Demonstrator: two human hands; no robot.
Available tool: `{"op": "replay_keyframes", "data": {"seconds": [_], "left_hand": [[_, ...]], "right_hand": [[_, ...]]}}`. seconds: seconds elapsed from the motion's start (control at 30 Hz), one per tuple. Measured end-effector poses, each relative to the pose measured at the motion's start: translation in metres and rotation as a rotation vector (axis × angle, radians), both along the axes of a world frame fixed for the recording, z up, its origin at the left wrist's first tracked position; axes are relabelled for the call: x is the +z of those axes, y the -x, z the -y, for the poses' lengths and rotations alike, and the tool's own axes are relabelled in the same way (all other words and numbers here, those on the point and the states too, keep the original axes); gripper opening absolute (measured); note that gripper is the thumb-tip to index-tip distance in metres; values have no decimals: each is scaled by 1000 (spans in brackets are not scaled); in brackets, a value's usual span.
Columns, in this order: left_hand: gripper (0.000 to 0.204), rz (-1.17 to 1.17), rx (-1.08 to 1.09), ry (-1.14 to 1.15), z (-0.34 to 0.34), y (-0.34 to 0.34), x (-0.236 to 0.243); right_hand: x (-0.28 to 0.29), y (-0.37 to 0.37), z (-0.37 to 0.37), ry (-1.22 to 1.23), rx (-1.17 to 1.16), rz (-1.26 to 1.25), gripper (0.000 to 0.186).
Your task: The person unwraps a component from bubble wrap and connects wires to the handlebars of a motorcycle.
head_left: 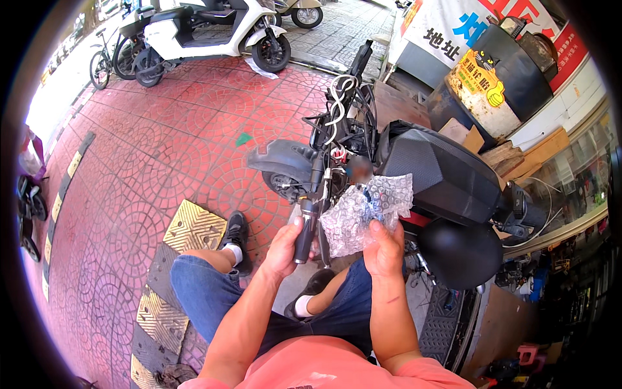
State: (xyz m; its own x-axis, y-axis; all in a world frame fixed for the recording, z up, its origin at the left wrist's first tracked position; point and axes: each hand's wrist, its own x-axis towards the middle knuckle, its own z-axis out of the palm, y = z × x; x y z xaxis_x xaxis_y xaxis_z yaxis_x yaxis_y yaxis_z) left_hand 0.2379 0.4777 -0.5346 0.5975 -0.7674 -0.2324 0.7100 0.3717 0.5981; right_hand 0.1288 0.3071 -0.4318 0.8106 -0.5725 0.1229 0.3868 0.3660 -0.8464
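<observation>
My left hand [284,248] is closed around a black handlebar grip [306,232] at the near end of a scooter's handlebar; its thumb lies along the grip's side. Clear bubble wrap [343,223] is pinched in my right hand [387,249], thumb on top, most of the fingers hidden beneath. Something blue shows at the middle of the wrap, too covered to name. Right in front of me stands the scooter, its front stripped to bare cables and a looped white tube [337,107]. The black front mudguard [282,159] sits left of the handlebar, the black seat [440,168] to the right.
Red patterned paving [194,117] spreads to the left. Beside my leg runs a black-and-yellow ramp strip [191,227]. A white scooter [214,29] is parked at the back. At the right stand a dark drum [518,78], wooden boards [541,152] and a glass-fronted case [583,168].
</observation>
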Motion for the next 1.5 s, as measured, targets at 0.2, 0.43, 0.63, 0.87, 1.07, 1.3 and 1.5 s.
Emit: {"op": "replay_keyframes", "data": {"seconds": [0.2,0.43,0.63,0.87,1.07,1.3,1.5], "left_hand": [[54,-15,12,-9,2,2,3],[44,123,80,-108,8,9,0],[33,573,422,-424,15,13,-18],[40,206,165,-153,3,6,-13],[51,73,185,-84,8,9,-2],[52,-48,204,-131,13,7,-23],[44,-41,275,-146,14,5,-26]], "right_hand": [[2,1,-1,-3,0,6,61],[0,3,-1,3,-16,-14,60],[-2,3,-1,-2,-14,-12,60],[-7,2,0,-15,-16,-6,59],[-8,3,1,-22,-2,4,60],[-7,5,2,-36,0,38,59],[-8,6,3,-42,32,70,58]]}}
